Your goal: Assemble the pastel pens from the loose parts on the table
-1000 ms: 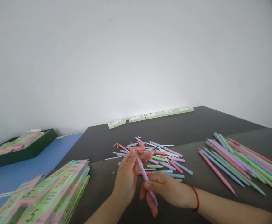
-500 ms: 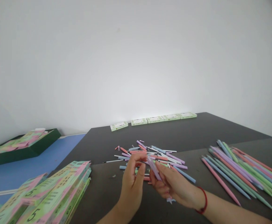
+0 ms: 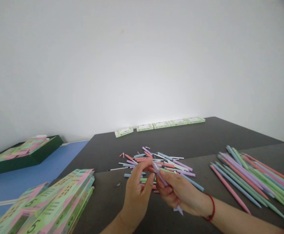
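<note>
A light purple pen (image 3: 160, 174) slants between my two hands, its pointed end sticking out below my right palm. My right hand (image 3: 181, 191), with a red cord at the wrist, is wrapped round the pen's barrel. The fingertips of my left hand (image 3: 139, 191) touch the pen's upper end, the index finger bent over and the thumb lower; whether they grip anything small there cannot be made out. Behind my hands lies a loose pile of pen parts (image 3: 166, 165) in purple, red, blue and white. Several pastel pens (image 3: 246, 182) lie side by side at the right.
Flat green boxes (image 3: 161, 124) stand in a row at the back of the dark table (image 3: 102, 143). Stacked green and pink packages (image 3: 59, 201) fill the near left. A dark green tray (image 3: 41, 151) of packages rests on a blue surface (image 3: 71, 149).
The pen has turned slightly in my right hand, and its pointed end now shows more clearly below the palm. My left thumb has shifted a little to the right, nearer the pen.
</note>
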`<action>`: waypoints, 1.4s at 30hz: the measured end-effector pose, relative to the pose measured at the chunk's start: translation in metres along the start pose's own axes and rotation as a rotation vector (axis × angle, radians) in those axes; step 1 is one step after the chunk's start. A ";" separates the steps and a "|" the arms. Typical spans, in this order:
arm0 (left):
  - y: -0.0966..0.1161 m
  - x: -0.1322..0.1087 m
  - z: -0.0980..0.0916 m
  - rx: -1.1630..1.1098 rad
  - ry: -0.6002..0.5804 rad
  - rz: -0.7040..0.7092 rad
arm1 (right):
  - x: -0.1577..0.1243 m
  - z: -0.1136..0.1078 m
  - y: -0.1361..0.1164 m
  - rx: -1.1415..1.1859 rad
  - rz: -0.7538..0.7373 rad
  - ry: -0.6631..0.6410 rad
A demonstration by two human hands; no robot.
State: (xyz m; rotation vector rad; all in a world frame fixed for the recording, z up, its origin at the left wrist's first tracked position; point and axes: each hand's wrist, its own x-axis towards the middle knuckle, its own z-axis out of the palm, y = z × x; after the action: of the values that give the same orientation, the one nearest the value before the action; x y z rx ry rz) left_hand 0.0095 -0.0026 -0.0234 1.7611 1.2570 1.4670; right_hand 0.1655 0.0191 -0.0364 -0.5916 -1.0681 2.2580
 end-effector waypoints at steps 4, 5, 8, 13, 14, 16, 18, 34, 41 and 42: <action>0.000 0.000 -0.001 0.065 0.002 0.013 | 0.001 0.000 0.003 0.009 0.012 -0.007; 0.000 0.000 -0.001 0.072 0.000 0.014 | 0.001 0.000 0.004 0.009 0.004 -0.003; -0.001 -0.002 0.002 0.088 -0.005 0.016 | 0.002 0.000 0.005 0.005 -0.014 0.024; -0.001 -0.002 0.004 0.072 0.010 0.062 | 0.002 0.000 0.002 -0.015 -0.009 0.016; 0.000 -0.001 0.004 0.045 0.004 0.064 | 0.002 0.000 0.001 -0.014 -0.014 -0.001; 0.002 0.002 0.001 -0.033 -0.017 0.043 | 0.002 0.000 -0.001 -0.007 -0.021 -0.037; 0.005 0.005 -0.003 -0.086 -0.033 0.024 | 0.001 0.001 -0.003 -0.003 -0.022 -0.065; -0.002 0.010 -0.007 0.193 -0.027 0.230 | 0.000 0.000 -0.005 0.018 0.011 -0.098; -0.002 0.011 -0.009 0.228 -0.034 0.237 | 0.000 -0.001 -0.007 0.009 0.030 -0.093; -0.002 0.011 -0.010 0.242 -0.035 0.258 | 0.000 -0.001 -0.006 0.007 0.030 -0.085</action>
State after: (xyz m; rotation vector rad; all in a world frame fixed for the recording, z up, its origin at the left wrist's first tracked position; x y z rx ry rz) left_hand -0.0003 0.0060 -0.0175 2.1674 1.2707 1.4625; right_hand 0.1680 0.0234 -0.0322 -0.5153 -1.0989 2.3304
